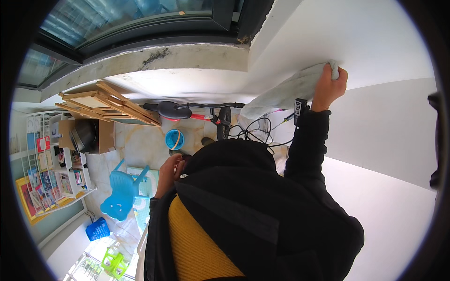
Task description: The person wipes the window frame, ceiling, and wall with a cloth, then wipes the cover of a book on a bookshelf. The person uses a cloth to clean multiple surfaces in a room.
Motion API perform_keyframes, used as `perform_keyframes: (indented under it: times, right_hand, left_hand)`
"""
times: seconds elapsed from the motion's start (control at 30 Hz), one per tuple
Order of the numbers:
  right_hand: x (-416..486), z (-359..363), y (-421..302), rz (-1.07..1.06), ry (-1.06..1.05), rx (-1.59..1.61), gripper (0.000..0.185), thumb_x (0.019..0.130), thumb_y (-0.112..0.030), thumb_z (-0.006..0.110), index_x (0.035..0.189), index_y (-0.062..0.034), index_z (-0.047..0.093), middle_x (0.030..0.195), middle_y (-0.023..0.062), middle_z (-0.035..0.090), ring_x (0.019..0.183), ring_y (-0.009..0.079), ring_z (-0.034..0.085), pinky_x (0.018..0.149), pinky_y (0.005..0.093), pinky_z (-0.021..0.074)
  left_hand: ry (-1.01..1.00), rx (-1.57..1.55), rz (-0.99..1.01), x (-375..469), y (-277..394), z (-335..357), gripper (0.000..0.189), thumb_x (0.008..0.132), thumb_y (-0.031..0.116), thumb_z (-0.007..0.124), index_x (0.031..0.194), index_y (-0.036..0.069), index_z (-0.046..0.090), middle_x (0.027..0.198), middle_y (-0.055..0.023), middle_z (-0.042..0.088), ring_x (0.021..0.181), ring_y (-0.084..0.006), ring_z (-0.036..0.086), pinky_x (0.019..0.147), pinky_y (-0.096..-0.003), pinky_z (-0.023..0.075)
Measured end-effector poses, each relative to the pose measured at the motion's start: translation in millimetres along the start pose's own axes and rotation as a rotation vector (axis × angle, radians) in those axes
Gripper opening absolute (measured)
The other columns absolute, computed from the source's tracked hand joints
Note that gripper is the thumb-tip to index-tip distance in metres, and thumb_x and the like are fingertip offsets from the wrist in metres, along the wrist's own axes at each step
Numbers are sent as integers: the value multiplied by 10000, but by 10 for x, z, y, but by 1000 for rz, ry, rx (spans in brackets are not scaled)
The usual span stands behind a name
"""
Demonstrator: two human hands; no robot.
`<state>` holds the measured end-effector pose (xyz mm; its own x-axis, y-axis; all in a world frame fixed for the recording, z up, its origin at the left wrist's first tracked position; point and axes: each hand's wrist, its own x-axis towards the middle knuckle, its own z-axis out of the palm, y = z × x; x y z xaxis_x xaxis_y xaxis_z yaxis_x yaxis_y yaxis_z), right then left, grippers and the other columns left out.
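Observation:
My right hand [330, 86] is raised at the upper right and grips the gathered top of a pale grey-green cloth [286, 93]. The cloth hangs down from it against the white wall. A small black device [300, 111] sits at my right wrist. Near my waist on the left is my left hand [170, 174], its fingers curled beside the dark jacket; whether anything is between them cannot be seen. A blue bucket [174, 139] with an orange handle stands on the floor just beyond it.
Along the wall stand a red and black balance bike [204, 115], folded wooden frames [109, 105] and a cardboard box [109, 137]. Black cables [251, 131] lie below the cloth. A blue child's chair [123, 188] and a white wire rack [45, 158] are at left.

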<state>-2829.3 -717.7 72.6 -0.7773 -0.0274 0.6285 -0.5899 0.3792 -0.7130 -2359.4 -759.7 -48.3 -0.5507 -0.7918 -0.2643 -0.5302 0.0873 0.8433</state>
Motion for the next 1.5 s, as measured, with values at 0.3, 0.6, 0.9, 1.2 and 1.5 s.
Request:
perform_keyframes:
  times: [0.3, 0.6, 0.9, 1.2, 1.5]
  right_hand:
    - [36, -93, 44, 78, -48, 15, 187, 803, -172, 659, 869, -5, 609, 778, 70, 629, 688, 169, 570, 649, 303, 472]
    - [66, -51, 59, 43, -3, -18, 206, 808, -186, 648, 880, 3, 607, 806, 79, 637, 703, 188, 580, 662, 304, 477]
    - [68, -99, 109, 82, -8, -7, 206, 805, -178, 645, 894, 4, 607, 810, 75, 632, 714, 182, 577, 664, 302, 473]
    - [147, -102, 147, 73, 35, -53, 197, 800, -167, 635, 891, 7, 610, 809, 83, 631, 724, 194, 573, 677, 307, 469]
    - [207, -172, 147, 77, -28, -36, 203, 807, -170, 641, 895, 10, 613, 814, 83, 637, 723, 195, 571, 684, 311, 469]
  left_hand:
    - [-34, 30, 52, 63, -11, 2, 248, 892, 112, 607, 1110, 3, 567, 978, -191, 654, 887, -307, 666, 770, -351, 529]
    - [0, 11, -1, -35, -8, 13, 253, 890, 106, 608, 1117, 4, 566, 977, -185, 655, 882, -299, 667, 774, -347, 527]
    - [-14, 1, 15, 18, -41, 24, 251, 891, 108, 606, 1115, 1, 570, 980, -190, 654, 881, -300, 666, 777, -356, 530]
    - [-14, 0, 30, -4, 7, 20, 258, 892, 109, 603, 1124, 0, 566, 979, -193, 654, 886, -301, 664, 776, -355, 532]
    - [-41, 16, 55, 106, -3, 20, 242, 889, 115, 611, 1097, -3, 574, 964, -188, 655, 889, -297, 664, 766, -355, 531]
